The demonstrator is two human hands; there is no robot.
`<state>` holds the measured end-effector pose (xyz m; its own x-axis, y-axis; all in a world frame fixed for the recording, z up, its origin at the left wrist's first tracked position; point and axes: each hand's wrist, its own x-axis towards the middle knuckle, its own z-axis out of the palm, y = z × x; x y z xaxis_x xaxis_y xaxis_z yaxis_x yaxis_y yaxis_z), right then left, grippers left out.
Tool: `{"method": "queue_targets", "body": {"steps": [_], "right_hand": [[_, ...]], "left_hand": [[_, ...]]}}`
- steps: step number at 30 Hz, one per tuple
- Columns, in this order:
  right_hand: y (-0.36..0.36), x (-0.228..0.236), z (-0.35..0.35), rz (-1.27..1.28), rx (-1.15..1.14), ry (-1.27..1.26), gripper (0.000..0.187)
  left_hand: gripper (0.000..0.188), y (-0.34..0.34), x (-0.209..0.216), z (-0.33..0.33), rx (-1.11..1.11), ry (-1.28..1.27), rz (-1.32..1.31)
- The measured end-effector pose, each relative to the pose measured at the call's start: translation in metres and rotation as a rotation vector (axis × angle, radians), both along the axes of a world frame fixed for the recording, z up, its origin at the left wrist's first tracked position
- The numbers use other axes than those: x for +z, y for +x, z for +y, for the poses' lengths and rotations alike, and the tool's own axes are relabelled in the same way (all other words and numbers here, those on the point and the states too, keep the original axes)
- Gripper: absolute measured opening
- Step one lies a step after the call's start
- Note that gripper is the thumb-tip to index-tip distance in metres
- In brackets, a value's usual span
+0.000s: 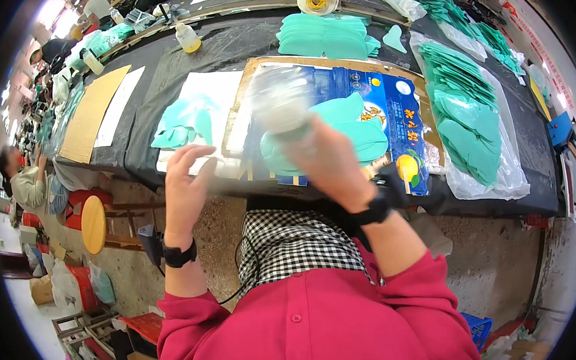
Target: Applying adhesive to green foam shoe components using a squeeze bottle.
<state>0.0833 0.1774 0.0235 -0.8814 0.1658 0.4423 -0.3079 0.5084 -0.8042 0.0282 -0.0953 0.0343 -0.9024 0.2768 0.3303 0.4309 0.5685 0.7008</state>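
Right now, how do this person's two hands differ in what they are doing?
The right hand grips a clear bottle, motion-blurred, over the blue printed sheet; the left hand holds nothing. The left hand's fingers are spread open, palm toward the right hand, while the right hand's are curled round the bottle. The left hand sits at the table's near edge, the right farther over the worktop. Both wrists wear a black band above a red sleeve.
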Motion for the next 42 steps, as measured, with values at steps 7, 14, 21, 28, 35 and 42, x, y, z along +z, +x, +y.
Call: {"method": "queue_targets", "body": {"steps": [7, 14, 21, 28, 35, 42], "right_hand": [[0.035, 0.002, 0.142, -0.068, -0.434, 0.176, 0.041], [-0.021, 0.013, -0.016, -0.059, -0.007, 0.142, 0.031], [-0.006, -0.006, 0.078, -0.157, -0.184, -0.102, 0.033], [0.031, -0.007, 0.168, -0.158, -0.449, -0.112, 0.039], [0.078, -0.040, 0.191, 0.088, -0.389, -1.017, 0.059], [0.137, -0.085, 0.250, -0.027, -0.574, -0.202, 0.034]], "left_hand": [[0.021, -0.009, -0.009, -0.020, 0.055, 0.075, -0.175], [0.027, -0.033, -0.018, 0.027, -0.108, 0.023, -0.271], [0.026, -0.029, -0.013, 0.064, -0.195, -0.119, -0.309], [0.036, -0.050, -0.025, 0.124, -0.354, -0.406, -0.237], [0.037, -0.040, -0.011, 0.134, -0.197, -0.413, -0.194], [0.031, -0.032, 0.040, 0.158, -0.208, -0.141, -0.576]]}}
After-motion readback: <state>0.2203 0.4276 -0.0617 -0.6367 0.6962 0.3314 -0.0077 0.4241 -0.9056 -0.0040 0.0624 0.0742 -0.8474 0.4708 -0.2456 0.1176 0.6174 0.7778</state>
